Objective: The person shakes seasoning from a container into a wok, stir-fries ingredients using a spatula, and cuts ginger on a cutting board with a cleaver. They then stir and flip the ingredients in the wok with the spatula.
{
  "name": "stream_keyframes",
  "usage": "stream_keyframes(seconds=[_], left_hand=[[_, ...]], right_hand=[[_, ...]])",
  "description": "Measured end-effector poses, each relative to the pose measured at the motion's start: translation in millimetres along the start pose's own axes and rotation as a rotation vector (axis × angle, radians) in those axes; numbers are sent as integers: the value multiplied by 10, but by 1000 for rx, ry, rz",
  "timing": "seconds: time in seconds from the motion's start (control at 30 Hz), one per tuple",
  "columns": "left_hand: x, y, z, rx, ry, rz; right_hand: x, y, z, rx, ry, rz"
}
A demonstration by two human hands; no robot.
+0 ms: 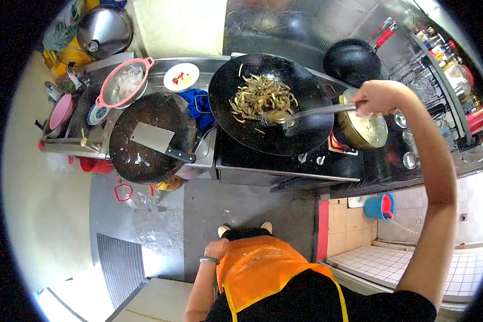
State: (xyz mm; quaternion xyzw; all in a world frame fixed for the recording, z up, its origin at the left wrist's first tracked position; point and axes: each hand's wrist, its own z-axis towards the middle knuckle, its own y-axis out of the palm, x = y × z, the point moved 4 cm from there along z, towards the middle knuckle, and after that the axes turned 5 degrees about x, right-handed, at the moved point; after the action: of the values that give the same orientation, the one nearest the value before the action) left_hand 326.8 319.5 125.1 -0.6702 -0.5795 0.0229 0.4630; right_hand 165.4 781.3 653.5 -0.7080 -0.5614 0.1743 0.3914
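A long-handled metal ladle (322, 111) is held in my right hand (378, 99), its bowl resting among brown strips of food (260, 98) in the large black wok (300, 137). The strips lie in the middle and left of the wok, which sits on the black stove (252, 162). My left hand (217, 249) hangs low by the orange apron (265, 265), fingers curled, with a bracelet on the wrist. Whether anything is inside those fingers cannot be seen.
A cleaver (154, 138) lies on a round chopping board (123, 121) at left. Behind it are a pink colander (106, 88) and a white plate (181, 72) with red and yellow bits. A pot (375, 140) and a black pan (351, 61) stand right of the wok.
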Motion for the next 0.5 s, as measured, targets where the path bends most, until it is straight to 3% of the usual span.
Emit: stream_keyframes(seconds=[0.13,0.2,0.27,0.37,0.47,0.5], left_hand=[[-96,75,-72,18,5,44],[-118,103,-81,49,18,27],[-148,183,2,61,23,33],[-78,108,23,-63,-12,66],[-33,92,24,-104,-18,119],[-50,117,37,-52,20,94]], right_hand=[[-317,77,-231,-114,-115,94],[-409,311,209,-51,-168,73],[-531,408,415,88,-59,219],[-164,251,396,91,9,392],[69,9,-78,110,-31,172],[153,-31,-139,111,-16,-50]])
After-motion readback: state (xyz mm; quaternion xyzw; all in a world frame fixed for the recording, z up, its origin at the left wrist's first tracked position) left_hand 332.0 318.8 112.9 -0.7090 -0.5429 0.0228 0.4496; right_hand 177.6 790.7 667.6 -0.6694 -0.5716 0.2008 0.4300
